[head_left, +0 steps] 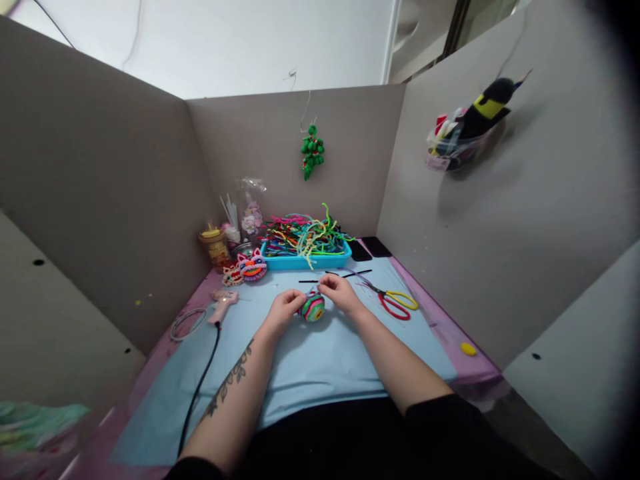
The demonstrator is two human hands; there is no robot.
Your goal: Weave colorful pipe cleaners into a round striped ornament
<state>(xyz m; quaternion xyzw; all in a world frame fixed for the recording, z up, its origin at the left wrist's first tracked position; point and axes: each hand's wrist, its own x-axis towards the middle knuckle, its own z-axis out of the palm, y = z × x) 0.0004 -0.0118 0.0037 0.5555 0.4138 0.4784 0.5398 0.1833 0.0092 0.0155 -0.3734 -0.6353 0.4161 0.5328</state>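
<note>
A round striped piece (313,308) in green, pink, red and other colours is between my two hands, above the blue cloth. My left hand (289,305) pinches it at its left edge. At its top right, the closed fingertips of my right hand (336,292) hold something too small to make out. Thin black strips (358,274) lie just beyond my hands. Scissors (396,303) with one red and one yellow handle rest to the right of my right hand, blades pointing away to the left.
A blue tray (305,262) heaped with colourful fuzzy stems stands at the back. Left are a pink glue gun (223,307) with a black cord, two crafted animal faces (252,265) and a brown cup (217,248). Grey panels (295,127) enclose the table.
</note>
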